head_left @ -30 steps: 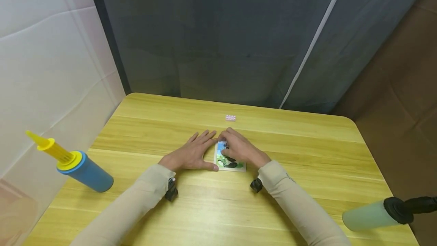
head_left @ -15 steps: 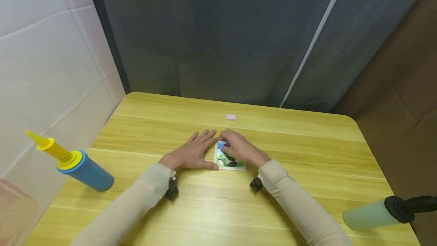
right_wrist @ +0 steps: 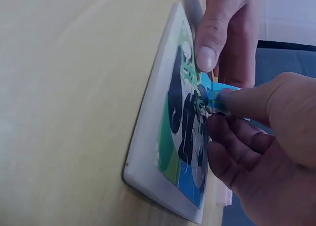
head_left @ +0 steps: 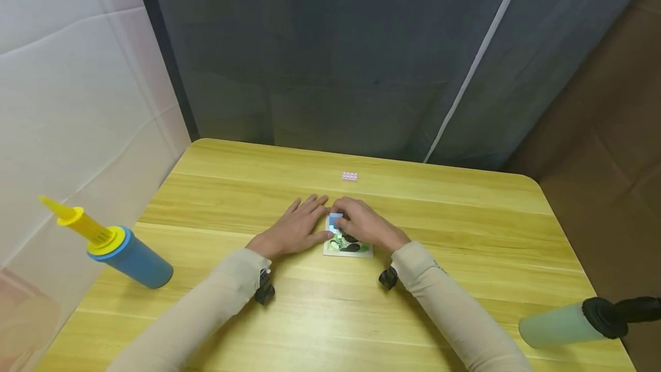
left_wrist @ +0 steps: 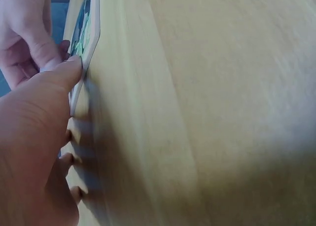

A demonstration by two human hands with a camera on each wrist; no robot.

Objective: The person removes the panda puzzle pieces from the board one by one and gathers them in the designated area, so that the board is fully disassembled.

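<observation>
On the tabletop (head_left: 465,234) a thin, stiff and seemingly light panda puzzle tray (right_wrist: 170,152) lies flat, steadied at its edge by the flat left hand (head_left: 294,231), best gripped by its rim, while a small piece (right_wrist: 213,95) is pinched by the right hand (head_left: 364,224).

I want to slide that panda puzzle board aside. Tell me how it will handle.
The puzzle board looks stiff and thin, lying flat on the table, so it probably slides easily. Its pieces may sit loose; tilting could spill them. The left hand steadies its edge.
</observation>
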